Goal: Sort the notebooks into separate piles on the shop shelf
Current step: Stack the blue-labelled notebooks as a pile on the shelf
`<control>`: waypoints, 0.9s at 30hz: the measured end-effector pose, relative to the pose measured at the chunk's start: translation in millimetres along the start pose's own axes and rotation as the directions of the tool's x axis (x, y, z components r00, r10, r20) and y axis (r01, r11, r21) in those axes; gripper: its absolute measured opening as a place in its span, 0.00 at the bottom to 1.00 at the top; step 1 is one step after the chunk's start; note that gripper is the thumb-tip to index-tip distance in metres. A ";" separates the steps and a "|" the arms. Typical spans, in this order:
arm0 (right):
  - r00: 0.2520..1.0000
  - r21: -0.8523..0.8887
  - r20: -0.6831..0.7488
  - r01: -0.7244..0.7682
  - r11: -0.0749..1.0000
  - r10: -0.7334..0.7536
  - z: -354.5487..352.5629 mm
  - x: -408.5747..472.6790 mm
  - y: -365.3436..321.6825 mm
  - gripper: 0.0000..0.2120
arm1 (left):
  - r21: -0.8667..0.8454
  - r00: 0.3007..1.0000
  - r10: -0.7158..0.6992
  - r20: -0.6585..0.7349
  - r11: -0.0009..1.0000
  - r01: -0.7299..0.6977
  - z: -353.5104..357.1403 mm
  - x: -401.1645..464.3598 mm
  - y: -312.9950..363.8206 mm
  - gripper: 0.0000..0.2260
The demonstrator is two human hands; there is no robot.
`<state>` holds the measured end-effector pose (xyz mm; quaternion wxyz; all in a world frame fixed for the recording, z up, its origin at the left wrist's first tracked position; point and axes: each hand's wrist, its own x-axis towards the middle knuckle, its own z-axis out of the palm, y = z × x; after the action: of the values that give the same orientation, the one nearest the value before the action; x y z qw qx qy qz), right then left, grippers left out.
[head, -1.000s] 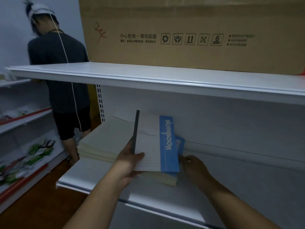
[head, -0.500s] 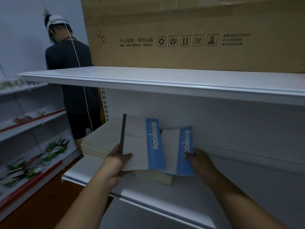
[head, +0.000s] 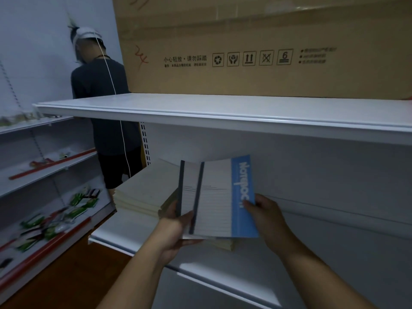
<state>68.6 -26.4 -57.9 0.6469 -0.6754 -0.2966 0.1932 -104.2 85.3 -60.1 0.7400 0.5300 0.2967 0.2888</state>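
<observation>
Notebooks (head: 219, 197) held above lower shelf (head: 133, 228), between left hand (head: 176, 228) and right hand (head: 265, 210) | notebook pile (head: 145, 188) behind-left | cardboard box (head: 256, 45) on upper shelf (head: 223, 112) | person (head: 104, 103) far left.

My left hand (head: 178, 228) grips two dark-spined notebooks (head: 214, 197) | my right hand (head: 265, 214) pinches the front one's blue band | cream stack (head: 145, 190) on the shelf (head: 124, 230) just left | cardboard box (head: 256, 45) above.

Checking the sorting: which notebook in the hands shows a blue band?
The front notebook, which the right hand pinches. Of the rear notebook, only a white strip and dark spine show.
</observation>
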 end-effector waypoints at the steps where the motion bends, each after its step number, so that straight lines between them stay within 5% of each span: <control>1: 0.999 -0.102 0.020 0.034 0.994 -0.032 7.9 -0.8 2.1 0.07 | -0.005 1.000 -0.004 -0.001 1.000 0.004 2.0 -1.5 -0.8 0.18; 4: 0.986 -0.354 0.113 0.152 0.923 -0.119 21.4 -3.3 9.1 0.06 | -0.021 1.000 0.000 -0.025 1.000 -0.001 -0.9 -4.7 -1.2 0.18; 7: 0.986 -0.549 0.046 0.157 0.821 -0.158 21.7 -0.1 15.6 0.17 | -0.039 0.998 0.017 -0.063 0.999 -0.019 -14.9 -5.8 1.6 0.20; 12: 0.974 -0.828 0.034 -0.099 0.552 0.226 14.1 8.9 29.7 0.32 | -0.010 0.991 0.028 -0.133 0.999 -0.030 -34.6 -6.6 6.5 0.20; 16: 0.943 -0.642 0.047 -0.225 0.733 0.330 0.7 21.7 34.7 0.26 | -0.002 0.989 0.032 -0.142 0.999 -0.033 -48.9 -4.8 8.9 0.20; 21: 0.978 -0.405 -0.101 -0.210 0.890 0.185 -17.9 29.1 34.7 0.12 | -0.013 0.989 0.032 -0.142 0.999 -0.034 -56.1 -1.7 11.1 0.20; 27: 0.967 0.168 -0.212 -0.104 0.980 0.139 -52.8 4.1 -3.1 0.06 | -0.008 0.993 0.048 -0.108 0.999 -0.049 -50.2 1.5 12.3 0.19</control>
<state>105.2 -63.8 -49.7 0.7137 -0.6571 -0.1644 0.1783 -142.0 120.5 -61.7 0.7184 0.5168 0.3220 0.3364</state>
